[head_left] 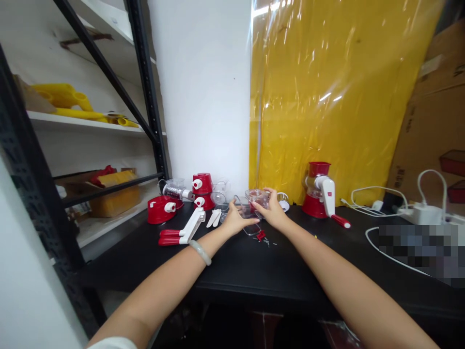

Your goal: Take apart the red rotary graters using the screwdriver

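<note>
The housing (257,196), a clear part, is at the right hand (271,212), above the tabletop (247,271), and serves as reference below. The right hand is closed about it, thumb on the near side. The left hand (235,221), just left of the housing, has thumb and fingers spread around clear parts; whether it grips any cannot be told. A pale bangle (200,252) is on the left wrist.

Below the housing, near it, lie a red clip (260,235) and several loose screws (267,241). Left of the housing, past the left hand, are white strips (214,218), a red stack (202,191) and, further out, cranks (186,230) with red grips, a red base (160,210) and a metal drum (174,191). Right of the housing, well apart, a grinder (317,198) stands upright, its crank angled downward. Further right are white cables (381,189).
</note>
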### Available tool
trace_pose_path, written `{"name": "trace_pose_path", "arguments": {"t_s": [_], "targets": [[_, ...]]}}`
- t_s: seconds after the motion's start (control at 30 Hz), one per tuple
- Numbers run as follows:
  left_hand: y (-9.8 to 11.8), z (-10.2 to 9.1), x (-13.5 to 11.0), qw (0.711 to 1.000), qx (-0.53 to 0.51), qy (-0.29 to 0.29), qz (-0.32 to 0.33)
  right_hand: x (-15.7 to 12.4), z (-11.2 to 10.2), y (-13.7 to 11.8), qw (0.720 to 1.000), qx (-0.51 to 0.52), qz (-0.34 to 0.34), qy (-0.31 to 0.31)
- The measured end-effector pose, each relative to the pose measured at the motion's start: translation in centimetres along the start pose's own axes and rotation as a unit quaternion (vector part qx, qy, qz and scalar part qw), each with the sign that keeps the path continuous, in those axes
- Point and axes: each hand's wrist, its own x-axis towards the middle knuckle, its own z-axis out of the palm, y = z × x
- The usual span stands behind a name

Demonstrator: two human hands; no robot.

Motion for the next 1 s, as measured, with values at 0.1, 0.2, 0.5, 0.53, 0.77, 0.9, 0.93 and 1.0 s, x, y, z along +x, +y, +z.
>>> {"name": "trace_pose_path", "arguments": {"t_s": [0.1, 0.2, 0.5, 0.53, 0.77, 0.9, 0.93, 1.0], "targets": [[0.5, -0.4, 0.1, 0.998, 0.037, 0.011, 0.059, 0.2, 0.4, -1.1, 0.999, 0.010, -0.019, 0.029], [0.7, -1.3, 0.4, 0.989, 0.036, 0.030, 0.141, 0.8, -0.2, -2.3, 0.999, 0.022, -0.038, 0.010], [1.1, -5.0, 1.9, 0.938, 0.241, 0.012, 0.250, -2.9, -11.3, 0.5, 0.858, -0.405, 0.119, -0.293], [1.2, -5.1, 1.9, 0.935, 0.255, 0.008, 0.246, -3.8, -12.1, 1.1, 0.839, -0.436, 0.123, -0.302], [1.8, -6.6, 2.3, 0.926, 0.286, -0.005, 0.246, -4.4, -13.3, 2.0, 0.901, -0.316, 0.075, -0.289], [2.0, -7.5, 2.6, 0.930, 0.279, 0.040, 0.237, -2.9, -14.2, 1.8, 0.965, -0.190, 0.074, -0.163], [2.0, -7.7, 2.6, 0.930, 0.278, 0.052, 0.233, -2.8, -14.4, 1.8, 0.978, -0.150, 0.081, -0.122], [2.1, -7.7, 2.6, 0.932, 0.273, 0.065, 0.229, -3.0, -14.8, 2.0, 0.992, -0.058, 0.103, -0.046]]}}
